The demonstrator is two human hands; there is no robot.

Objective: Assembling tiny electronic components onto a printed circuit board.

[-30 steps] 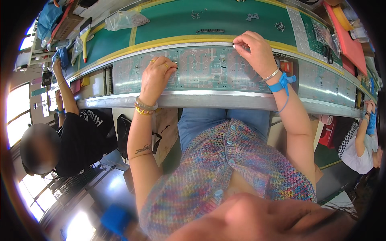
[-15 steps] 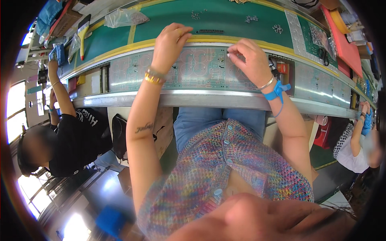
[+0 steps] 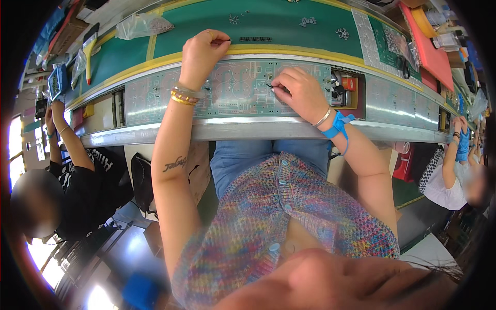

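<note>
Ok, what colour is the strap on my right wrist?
The wrist strap is blue; clearest in the head view.

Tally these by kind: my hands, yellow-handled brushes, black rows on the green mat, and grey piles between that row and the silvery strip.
Left hand, right hand: 2
Brush: 1
Black row: 1
Grey piles: 2
Total: 6

Yellow-handled brush (image 3: pixel 88 56) lying tilted at 10 o'clock. Pink sheet (image 3: pixel 427 51) at 2 o'clock, dark scissors (image 3: pixel 405 67) near it. Co-worker in black shirt (image 3: pixel 90 192) at 9 o'clock, black bag (image 3: pixel 140 180) just beside. Co-worker in white (image 3: pixel 443 194) at 3 o'clock, red container (image 3: pixel 404 164) near. Blurred blue object (image 3: pixel 142 290) at 7 o'clock.
</note>
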